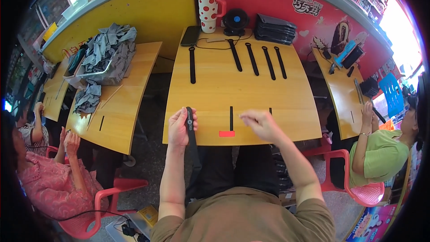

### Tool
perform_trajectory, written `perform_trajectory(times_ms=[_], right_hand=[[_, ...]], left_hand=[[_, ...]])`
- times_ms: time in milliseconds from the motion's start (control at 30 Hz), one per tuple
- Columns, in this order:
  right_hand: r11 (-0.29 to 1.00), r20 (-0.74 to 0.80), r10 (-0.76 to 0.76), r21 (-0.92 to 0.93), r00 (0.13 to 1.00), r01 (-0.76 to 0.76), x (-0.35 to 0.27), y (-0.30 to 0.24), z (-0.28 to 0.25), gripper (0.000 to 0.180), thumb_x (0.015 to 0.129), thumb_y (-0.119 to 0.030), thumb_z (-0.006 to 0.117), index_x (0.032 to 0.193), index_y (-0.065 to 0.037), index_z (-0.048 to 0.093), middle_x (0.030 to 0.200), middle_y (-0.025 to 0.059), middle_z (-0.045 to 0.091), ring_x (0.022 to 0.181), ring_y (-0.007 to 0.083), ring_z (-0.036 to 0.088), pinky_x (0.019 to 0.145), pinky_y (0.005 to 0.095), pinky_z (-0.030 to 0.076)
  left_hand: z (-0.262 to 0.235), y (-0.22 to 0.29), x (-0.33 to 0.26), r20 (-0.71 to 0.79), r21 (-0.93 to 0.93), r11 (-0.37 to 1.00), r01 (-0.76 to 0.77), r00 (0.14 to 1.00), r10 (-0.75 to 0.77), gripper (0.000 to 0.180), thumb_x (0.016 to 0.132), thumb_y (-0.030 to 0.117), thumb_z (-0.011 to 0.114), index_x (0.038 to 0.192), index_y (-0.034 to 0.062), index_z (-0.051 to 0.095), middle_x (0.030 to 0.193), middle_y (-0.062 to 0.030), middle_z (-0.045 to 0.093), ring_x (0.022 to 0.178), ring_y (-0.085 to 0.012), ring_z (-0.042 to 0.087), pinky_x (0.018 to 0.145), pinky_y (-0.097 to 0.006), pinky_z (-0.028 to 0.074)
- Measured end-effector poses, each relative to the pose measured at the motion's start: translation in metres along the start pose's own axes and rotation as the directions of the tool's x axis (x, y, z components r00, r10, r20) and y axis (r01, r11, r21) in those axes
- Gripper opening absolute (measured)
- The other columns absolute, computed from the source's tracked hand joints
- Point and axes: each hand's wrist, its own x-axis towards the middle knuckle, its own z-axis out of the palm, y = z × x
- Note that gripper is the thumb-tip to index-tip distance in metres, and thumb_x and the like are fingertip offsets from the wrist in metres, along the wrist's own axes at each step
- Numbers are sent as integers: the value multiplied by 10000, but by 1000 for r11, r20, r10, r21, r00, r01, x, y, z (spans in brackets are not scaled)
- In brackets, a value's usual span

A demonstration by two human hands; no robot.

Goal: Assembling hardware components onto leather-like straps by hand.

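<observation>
My left hand (178, 127) is closed around a black strap (191, 139) with a slotted end, near the table's front edge. The strap's long tail hangs down past that edge toward my lap. My right hand (262, 125) hovers to the right over the tabletop, slightly blurred. Its fingers are loosely bent and apart, and no object shows in them. Between my hands, a black strip (231, 117) runs along the wood above a small red rectangle (226, 133). Farther back lie several black straps like the held one, among them a strap (192, 65) at the left.
At the table's (210, 96) back stand a phone (191, 36), a dotted tumbler (208, 13), a small fan (235, 20) and stacked black packs (275, 29). A bin (107, 75) of grey cloth pieces fills part of the left table. People sit at both sides.
</observation>
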Motion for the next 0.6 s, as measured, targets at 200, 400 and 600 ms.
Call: perform_trajectory(times_ms=[200,400,600], right_hand=[[964,-182,70,267,981,-20,-86,-25,23,122,900,3,593,1001,13,662,788,133,653,671,219,622,627,305,485],[991,-527,-93,34,845,130,-112,-19,22,79,889,2,620,962,14,645,759,152,600,646,296,609,580,335,469],[988,-616,-140,-142,775,65,-120,-14,18,83,845,15,645,924,-7,631,737,143,564,642,321,600,542,378,457]], left_hand=[[90,-34,-41,239,286,941,179,938,-251,297,1025,258,486,1019,12,652,725,-39,640,579,-110,594,513,-242,476],[126,-74,-52,234,280,918,282,907,-350,258,1026,221,481,1057,12,628,773,-40,643,592,-97,585,546,-223,465],[137,-81,-57,257,306,908,287,893,-369,239,1021,211,494,1056,15,625,794,-43,643,593,-98,584,553,-220,462]])
